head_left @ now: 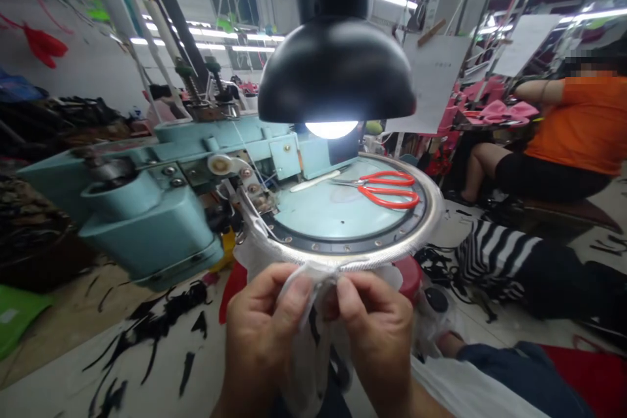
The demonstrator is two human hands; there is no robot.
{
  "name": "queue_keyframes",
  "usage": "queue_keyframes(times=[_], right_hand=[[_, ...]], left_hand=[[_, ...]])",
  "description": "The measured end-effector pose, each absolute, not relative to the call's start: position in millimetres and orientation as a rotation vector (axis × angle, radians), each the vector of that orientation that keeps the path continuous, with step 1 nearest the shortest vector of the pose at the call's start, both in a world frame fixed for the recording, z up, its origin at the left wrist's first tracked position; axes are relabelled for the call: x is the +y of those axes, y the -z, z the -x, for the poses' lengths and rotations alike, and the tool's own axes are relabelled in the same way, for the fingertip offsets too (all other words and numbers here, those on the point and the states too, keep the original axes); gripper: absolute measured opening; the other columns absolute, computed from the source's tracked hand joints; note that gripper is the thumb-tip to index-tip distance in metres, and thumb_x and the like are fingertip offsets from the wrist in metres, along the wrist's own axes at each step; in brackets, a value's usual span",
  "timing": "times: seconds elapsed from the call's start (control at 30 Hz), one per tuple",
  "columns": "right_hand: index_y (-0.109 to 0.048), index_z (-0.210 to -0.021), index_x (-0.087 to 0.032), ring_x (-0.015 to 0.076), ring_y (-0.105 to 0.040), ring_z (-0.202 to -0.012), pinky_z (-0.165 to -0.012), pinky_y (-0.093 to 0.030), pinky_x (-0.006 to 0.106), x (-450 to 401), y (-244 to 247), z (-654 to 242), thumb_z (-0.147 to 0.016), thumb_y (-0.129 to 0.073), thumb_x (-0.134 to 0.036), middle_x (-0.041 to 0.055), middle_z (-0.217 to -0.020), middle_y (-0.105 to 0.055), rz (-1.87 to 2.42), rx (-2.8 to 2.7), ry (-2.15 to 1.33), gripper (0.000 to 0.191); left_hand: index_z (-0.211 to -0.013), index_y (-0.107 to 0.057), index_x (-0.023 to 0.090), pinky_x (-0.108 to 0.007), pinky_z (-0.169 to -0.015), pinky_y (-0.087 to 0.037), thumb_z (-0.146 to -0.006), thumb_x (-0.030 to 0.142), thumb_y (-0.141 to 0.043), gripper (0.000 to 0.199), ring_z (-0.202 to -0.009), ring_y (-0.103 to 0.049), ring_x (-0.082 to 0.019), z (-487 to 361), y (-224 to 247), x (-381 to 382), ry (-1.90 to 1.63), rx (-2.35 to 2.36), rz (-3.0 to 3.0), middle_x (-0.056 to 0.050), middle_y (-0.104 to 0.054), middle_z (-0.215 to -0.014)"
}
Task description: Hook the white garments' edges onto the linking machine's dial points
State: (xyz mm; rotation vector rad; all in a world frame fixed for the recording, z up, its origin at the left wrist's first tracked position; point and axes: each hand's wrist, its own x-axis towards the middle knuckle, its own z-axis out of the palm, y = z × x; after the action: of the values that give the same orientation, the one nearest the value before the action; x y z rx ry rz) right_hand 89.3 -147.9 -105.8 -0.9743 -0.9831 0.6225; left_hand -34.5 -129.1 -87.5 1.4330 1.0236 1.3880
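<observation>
My left hand (274, 326) pinches a thin white fabric (306, 353) between thumb and fingers. Close beside it, my right hand (372, 326) grips the same fabric with thumb and forefinger. The fabric's upper edge lies against the front of a round metal dial (304, 258) with fine teeth along its rim, and the rest hangs down between my hands. This dial belongs to a pale blue-green linking machine (191, 209). On its flat plate rest scissors (389, 189) with red handles and a slim white tool (316, 181).
A black lamp (336, 72) hangs lit over the dial. Black scraps (161, 313) litter the floor at left. To the right a person in an orange top (582, 124) sits near pink pieces (509, 111). A striped cloth (499, 248) lies at right.
</observation>
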Motion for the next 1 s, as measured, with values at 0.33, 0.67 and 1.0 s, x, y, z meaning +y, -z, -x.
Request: queue_keyframes(times=[0.33, 0.67, 1.0], right_hand=[[-0.070, -0.073, -0.018, 0.0124, -0.061, -0.049, -0.049, -0.051, 0.020, -148, 118, -105, -0.084, -0.067, -0.025, -0.0010, -0.059, -0.067, 1.001, -1.182, -0.360, 0.013], [-0.074, -0.099, -0.017, 0.0126, -0.069, -0.069, -0.065, -0.057, 0.020, -155, 99, -117, -0.080, -0.071, -0.007, 0.0021, -0.080, -0.073, 0.952, -1.456, 0.007, 0.021], [-0.074, -0.090, -0.018, 0.0113, -0.070, -0.063, -0.064, -0.055, 0.018, -150, 99, -114, -0.082, -0.073, -0.010, -0.0008, -0.074, -0.075, 1.005, -1.447, 0.082, 0.012]], left_hand=[[-0.099, -0.073, 0.021, -0.033, -0.075, -0.061, -0.087, 0.023, -0.067, 0.014, -0.084, -0.070, -0.022, 34, 96, -157, -1.636, 0.877, -2.432, -0.008, -0.074, -0.090], [-0.085, -0.077, 0.019, -0.016, -0.049, -0.054, -0.080, 0.031, -0.076, 0.013, -0.049, -0.065, -0.013, 9, 106, -128, -1.412, 0.981, -1.213, -0.001, -0.073, -0.062], [-0.067, -0.075, 0.014, -0.016, -0.047, -0.051, -0.074, 0.020, -0.070, 0.010, -0.048, -0.063, -0.013, 6, 101, -117, -1.456, 1.036, -1.312, -0.003, -0.070, -0.057]])
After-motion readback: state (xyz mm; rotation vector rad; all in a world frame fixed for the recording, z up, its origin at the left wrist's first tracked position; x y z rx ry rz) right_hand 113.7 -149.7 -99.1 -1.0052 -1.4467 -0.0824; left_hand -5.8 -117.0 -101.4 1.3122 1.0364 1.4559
